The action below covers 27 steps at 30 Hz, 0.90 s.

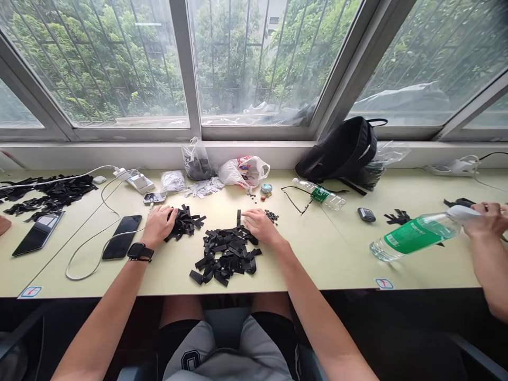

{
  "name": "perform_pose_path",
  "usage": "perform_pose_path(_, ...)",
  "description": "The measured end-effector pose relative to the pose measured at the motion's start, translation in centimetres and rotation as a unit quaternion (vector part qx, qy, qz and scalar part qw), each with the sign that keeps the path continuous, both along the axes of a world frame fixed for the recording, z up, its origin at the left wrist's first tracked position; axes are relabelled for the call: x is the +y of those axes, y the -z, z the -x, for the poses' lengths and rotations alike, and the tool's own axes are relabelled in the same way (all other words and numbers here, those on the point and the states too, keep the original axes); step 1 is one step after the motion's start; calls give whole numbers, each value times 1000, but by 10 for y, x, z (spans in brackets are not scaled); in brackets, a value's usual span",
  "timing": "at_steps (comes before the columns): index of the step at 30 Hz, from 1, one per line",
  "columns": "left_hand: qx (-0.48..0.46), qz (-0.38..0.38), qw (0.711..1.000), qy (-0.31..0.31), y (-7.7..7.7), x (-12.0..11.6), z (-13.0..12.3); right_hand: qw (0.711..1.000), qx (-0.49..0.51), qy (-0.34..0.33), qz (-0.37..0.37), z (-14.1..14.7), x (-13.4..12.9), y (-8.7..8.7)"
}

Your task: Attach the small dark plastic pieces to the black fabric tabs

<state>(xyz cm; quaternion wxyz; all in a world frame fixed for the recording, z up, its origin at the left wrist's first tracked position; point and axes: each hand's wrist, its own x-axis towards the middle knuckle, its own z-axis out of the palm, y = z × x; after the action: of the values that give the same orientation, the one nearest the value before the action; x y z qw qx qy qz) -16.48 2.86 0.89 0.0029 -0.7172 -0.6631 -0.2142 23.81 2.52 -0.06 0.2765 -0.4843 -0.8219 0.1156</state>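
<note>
Daylight enters through the windows (262, 63) ahead and is the main source; the scene is bright and fairly even. Shadows beside the left hand (157, 225) and right hand (257, 225) are soft and faint. A pale sheen lies across the desk (317, 264) on the window side. The area below the desk edge falls dark. Wide-angle distortion slants the window frames (359, 69) toward the picture edges. Focus is acceptable throughout; a dark smudge blurs the top right corner.

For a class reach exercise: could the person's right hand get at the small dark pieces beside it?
Probably yes: the right hand lies right next to the small dark pieces, and nothing seems to stand between them.
</note>
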Motion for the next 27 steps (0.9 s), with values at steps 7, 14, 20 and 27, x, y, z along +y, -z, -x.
perform_pose_path(7,-84,-73,989,93,-18,-42,-55,997,-32,-44,-48,14,11,11)
perform_pose_path(14,-161,-58,956,238,-29,-63,-117,999,50,-7,10,19,6,2)
perform_pose_path(20,-227,-15,921,317,-15,-49,-146,969,195,-91,122,30,-5,-6)
perform_pose_path(27,-325,-1,893,312,3,7,-158,956,240,-92,142,48,18,1)
